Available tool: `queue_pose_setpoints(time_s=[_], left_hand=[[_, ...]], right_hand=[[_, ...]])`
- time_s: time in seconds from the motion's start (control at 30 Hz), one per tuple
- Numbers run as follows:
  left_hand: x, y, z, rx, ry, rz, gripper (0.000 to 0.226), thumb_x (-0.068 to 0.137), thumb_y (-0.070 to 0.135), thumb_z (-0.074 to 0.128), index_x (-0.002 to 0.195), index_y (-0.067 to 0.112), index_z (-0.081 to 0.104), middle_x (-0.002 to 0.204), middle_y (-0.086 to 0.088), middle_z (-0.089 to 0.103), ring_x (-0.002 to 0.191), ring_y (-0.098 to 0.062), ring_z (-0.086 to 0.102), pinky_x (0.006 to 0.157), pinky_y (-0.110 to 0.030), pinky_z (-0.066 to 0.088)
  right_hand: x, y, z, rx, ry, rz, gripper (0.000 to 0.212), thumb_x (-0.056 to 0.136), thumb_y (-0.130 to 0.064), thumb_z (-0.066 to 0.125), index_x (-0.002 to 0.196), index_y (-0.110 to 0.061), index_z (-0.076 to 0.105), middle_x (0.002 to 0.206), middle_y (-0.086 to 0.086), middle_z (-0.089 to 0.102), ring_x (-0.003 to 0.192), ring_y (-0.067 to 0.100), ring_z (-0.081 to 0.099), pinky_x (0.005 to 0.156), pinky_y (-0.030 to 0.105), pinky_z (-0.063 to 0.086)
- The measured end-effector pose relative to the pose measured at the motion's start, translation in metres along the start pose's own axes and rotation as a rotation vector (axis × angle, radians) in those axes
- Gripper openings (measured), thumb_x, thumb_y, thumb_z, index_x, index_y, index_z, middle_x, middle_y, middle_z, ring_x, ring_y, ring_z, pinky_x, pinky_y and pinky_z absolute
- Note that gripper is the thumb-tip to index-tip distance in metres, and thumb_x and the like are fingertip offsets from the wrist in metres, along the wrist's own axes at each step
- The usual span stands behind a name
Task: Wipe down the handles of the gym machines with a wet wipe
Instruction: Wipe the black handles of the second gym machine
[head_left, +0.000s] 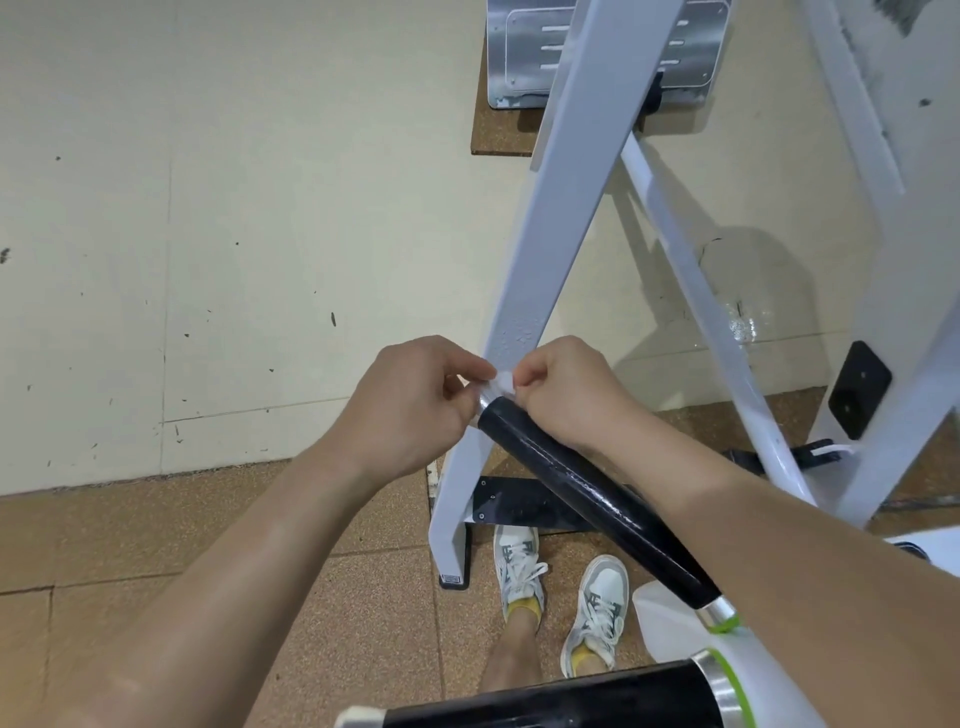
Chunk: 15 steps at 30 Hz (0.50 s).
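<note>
Standing over a second black grip (571, 701), I pinch the wet wipe (501, 385) between my curled left hand (415, 400) and right hand (566, 389) at the tip of the handle (587, 493), where wrapping it snugly should clean best, white frame (524, 291) beyond.

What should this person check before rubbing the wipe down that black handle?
1. Wipe held: ok. The left hand and right hand both pinch the white wipe at the far end of the black handle.
2. Wipe opened enough to wrap the grip: not ok. It is bunched small between the fingertips.
3. Wipe wet: cannot tell.
4. Handle clear along its length: ok. Only the right wrist crosses over it.
5. Footing: ok. Both shoes stand flat on the floor beside the white frame.
6. Second handle at the bottom edge already wiped: cannot tell.
</note>
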<state>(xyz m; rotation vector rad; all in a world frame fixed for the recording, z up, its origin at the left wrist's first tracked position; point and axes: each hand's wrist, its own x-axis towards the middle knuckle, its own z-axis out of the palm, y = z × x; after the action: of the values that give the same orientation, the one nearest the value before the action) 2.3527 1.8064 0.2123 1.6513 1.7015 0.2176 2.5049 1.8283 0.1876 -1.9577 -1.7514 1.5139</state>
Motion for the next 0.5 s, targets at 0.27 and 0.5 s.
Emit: queue_pose_setpoints(time_s=[0.27,0.5], left_hand=[[0.005,0.004,0.002,0.035,-0.037,0.05,0.022,0.088,0.012,0.061,0.102,0.027,0.07,0.101,0.009,0.063,0.082,-0.009,0.058,0.081,-0.028,0.048],[0.007,0.016,0.005,0.161,-0.091,0.076,0.031,0.087,0.013,0.054,0.11,0.029,0.067,0.11,0.009,0.068,0.097,-0.01,0.055,0.08,-0.019,0.037]], right_hand=[[-0.003,-0.007,-0.025,-0.112,-0.124,-0.107,0.018,0.083,-0.008,0.058,0.072,-0.017,0.07,0.068,-0.004,0.065,0.068,0.013,0.061,0.06,0.022,0.049],[-0.004,0.013,-0.035,0.039,-0.305,0.026,0.018,0.074,0.005,0.061,0.074,-0.009,0.072,0.06,0.003,0.063,0.056,0.012,0.055,0.063,0.026,0.053]])
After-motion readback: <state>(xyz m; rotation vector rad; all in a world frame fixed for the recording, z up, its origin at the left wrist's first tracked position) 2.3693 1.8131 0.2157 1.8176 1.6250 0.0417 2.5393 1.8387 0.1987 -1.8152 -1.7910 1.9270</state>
